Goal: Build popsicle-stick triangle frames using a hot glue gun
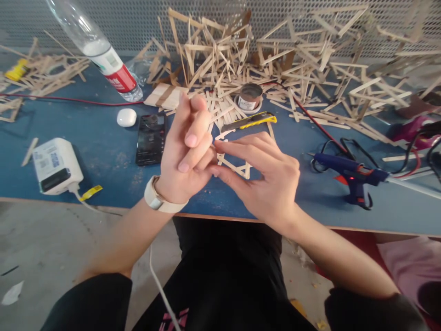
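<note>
My left hand [188,151] is raised over the table with its palm turned up. Its fingers are loosely bent and apart, with nothing visible in them. At its right edge, the thumb and index finger of my right hand [263,172] close in a pinch; anything between those fingertips is hidden or too small to name. Beneath and behind the hands lies a small frame of wooden craft sticks [234,166], partly covered. A yellow and black utility knife [253,121] rests just beyond my right hand. Behind it is a small round tin [250,97].
Heaps of craft sticks [220,59] line the back of the blue table [113,181]. A blue hot glue gun [351,172] lies right. At left are a plastic bottle [115,71], a black phone [150,140], a white earbud case [126,117] and a white charger [57,161] with cable.
</note>
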A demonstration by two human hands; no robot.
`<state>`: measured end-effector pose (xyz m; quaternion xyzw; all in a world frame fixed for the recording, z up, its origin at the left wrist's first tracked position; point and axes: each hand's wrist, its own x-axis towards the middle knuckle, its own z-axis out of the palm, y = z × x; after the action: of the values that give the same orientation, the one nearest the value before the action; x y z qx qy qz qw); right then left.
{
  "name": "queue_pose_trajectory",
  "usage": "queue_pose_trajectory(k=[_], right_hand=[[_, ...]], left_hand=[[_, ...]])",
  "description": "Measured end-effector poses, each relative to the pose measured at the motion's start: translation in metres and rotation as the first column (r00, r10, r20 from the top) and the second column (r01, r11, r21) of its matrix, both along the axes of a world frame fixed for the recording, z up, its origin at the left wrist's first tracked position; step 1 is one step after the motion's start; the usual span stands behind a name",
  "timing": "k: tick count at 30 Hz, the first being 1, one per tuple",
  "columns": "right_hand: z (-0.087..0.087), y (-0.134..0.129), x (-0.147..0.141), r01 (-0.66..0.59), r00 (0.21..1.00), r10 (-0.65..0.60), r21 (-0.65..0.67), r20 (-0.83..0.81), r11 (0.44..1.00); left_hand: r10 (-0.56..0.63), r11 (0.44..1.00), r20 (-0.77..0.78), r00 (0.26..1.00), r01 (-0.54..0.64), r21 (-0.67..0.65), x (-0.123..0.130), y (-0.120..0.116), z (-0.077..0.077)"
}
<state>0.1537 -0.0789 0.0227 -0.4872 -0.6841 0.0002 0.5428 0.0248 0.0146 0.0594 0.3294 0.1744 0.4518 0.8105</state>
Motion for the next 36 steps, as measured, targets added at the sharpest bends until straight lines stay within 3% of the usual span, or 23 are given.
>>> queue_pose_trajectory(k=[7, 10, 17, 22, 26, 30, 36], right_hand=[[-0.011, -0.005, -0.006, -0.021, 0.992, 0.037, 0.129, -0.121, 0.991], [-0.011, -0.008, -0.001, -0.073, 0.989, 0.091, 0.154, -0.113, 0.985], [-0.011, -0.01, 0.005, -0.066, 0.997, 0.07, 0.172, -0.017, 0.983], [-0.01, -0.013, 0.005, -0.05, 0.998, 0.053, 0.071, -0.039, 0.996], [-0.009, -0.016, 0.003, -0.055, 0.982, 0.045, -0.051, -0.184, 0.997], [-0.013, -0.017, 0.001, -0.122, 0.921, 0.067, -0.119, -0.384, 0.985], [-0.016, -0.022, -0.006, -0.143, 0.888, 0.082, -0.102, -0.452, 0.985]], left_hand=[[-0.006, 0.99, 0.117, 0.993, 0.022, -0.136, 0.004, -0.018, -0.005], [-0.062, 0.981, 0.154, 0.986, 0.088, -0.172, 0.003, -0.024, -0.006], [-0.093, 0.968, 0.155, 0.984, 0.125, -0.218, 0.004, -0.032, -0.01], [-0.095, 0.979, 0.05, 0.994, 0.103, -0.178, 0.007, -0.031, -0.017], [-0.083, 0.994, -0.088, 0.993, 0.076, -0.074, 0.006, -0.029, -0.025], [-0.08, 0.996, -0.087, 0.993, 0.075, -0.05, 0.003, -0.029, -0.028], [-0.09, 0.993, -0.047, 0.995, 0.086, -0.081, 0.005, -0.031, -0.026]])
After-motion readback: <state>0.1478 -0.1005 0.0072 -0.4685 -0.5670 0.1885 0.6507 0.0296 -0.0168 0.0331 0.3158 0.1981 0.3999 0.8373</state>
